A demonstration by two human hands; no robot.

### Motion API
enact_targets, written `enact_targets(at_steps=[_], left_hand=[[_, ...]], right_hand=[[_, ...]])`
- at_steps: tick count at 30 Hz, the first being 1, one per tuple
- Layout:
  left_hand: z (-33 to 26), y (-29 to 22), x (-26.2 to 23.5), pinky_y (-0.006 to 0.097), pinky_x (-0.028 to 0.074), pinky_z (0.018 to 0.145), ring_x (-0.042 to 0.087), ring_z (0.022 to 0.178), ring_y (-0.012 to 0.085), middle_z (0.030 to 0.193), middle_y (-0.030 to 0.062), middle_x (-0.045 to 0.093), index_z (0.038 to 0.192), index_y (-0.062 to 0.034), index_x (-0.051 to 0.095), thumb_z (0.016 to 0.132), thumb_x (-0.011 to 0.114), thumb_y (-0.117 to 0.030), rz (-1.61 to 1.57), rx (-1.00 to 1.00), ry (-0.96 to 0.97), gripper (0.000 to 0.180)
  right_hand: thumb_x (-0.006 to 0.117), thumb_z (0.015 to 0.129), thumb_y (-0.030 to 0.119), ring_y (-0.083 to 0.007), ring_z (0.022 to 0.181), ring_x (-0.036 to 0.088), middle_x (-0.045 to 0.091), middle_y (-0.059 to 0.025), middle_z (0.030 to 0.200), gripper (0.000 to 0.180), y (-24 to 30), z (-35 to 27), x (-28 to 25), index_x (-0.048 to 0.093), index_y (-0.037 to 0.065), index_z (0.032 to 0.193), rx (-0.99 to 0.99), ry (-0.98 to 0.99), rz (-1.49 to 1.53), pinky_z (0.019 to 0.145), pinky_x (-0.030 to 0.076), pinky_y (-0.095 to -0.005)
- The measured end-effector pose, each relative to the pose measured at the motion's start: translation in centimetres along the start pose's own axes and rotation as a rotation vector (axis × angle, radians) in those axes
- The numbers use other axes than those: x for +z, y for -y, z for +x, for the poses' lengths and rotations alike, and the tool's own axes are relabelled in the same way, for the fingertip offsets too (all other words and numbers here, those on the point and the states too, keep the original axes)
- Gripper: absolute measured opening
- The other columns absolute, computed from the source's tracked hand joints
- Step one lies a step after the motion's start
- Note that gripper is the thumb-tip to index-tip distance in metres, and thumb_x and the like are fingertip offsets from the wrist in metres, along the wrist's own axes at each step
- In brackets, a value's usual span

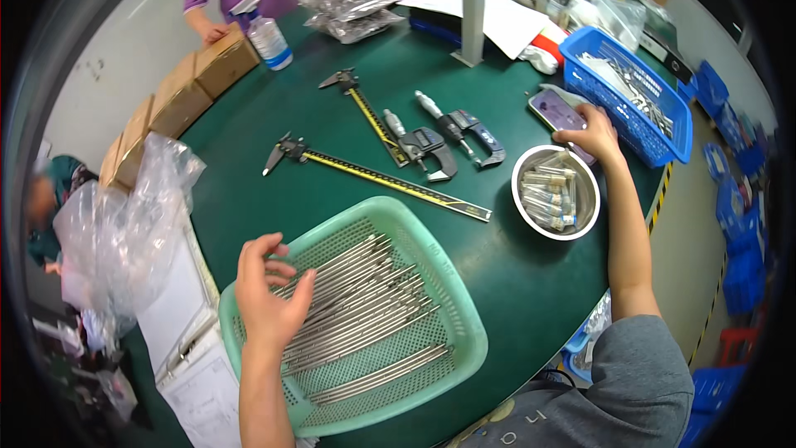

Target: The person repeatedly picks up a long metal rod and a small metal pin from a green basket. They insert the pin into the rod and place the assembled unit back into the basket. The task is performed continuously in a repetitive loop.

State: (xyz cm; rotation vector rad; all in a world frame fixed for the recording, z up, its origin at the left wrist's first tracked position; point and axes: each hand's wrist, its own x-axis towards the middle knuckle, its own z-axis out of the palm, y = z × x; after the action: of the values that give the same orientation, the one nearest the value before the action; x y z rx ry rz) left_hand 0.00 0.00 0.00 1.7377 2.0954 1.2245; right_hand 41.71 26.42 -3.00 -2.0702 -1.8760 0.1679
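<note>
Over the green basket (473,323), moulded characters (437,256) on its wall, my left hand (274,294) hung empty and half-curled above steel rods (365,303); my right hand (599,134) partly covered a phone (547,109), its grip impossible to tell. Green tabletop (491,259) ran between basket and white bowl (587,199).

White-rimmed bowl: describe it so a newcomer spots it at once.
On the green table, look right of the mint-green basket. Beside the right hand sits the white-rimmed bowl. Unlike the oblong blue basket beyond, it is round and holds small clear tubes.
</note>
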Motion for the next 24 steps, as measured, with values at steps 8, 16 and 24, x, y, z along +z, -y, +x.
enact_targets(at_steps=[8,16,24], left_hand=[[-0.5,0.4,-1.2,0.023,0.045,0.055,0.054,0.066,0.0121,0.093,0.0062,0.050,0.109,-0.0056,0.048,0.062,0.067,0.003,0.060,0.059,0.001,0.051],[-0.7,-0.8,-0.9,0.023,0.046,0.056,0.055,0.073,0.0129,0.094,0.0060,0.050,0.112,-0.0078,0.049,0.066,0.066,0.004,0.026,0.221,-0.060,0.051],[-0.7,-1.8,-0.3,0.024,0.047,0.058,0.056,0.076,0.0163,0.097,0.0083,0.051,0.114,-0.0091,0.049,0.064,0.069,0.002,0.082,0.455,-0.195,0.056]], right_hand=[[0.072,0.054,0.056,-0.0310,0.113,0.045,0.049,-0.0182,0.118,0.085,-0.2,-1.6,-0.2,0.049,0.005,0.117,0.023,-0.110,0.134,0.093,0.033,-0.0446],[0.065,0.074,0.016,-0.0141,0.075,0.056,0.060,-0.0079,0.083,0.026,12.7,-10.3,-4.6,0.062,0.001,0.096,-0.704,0.035,0.790,0.068,0.045,-0.0273],[0.062,0.075,0.020,-0.0160,0.058,0.057,0.060,-0.0099,0.065,0.026,27.1,-18.7,-0.9,0.062,-0.003,0.087,-1.026,0.735,0.842,0.054,0.044,-0.0287]])
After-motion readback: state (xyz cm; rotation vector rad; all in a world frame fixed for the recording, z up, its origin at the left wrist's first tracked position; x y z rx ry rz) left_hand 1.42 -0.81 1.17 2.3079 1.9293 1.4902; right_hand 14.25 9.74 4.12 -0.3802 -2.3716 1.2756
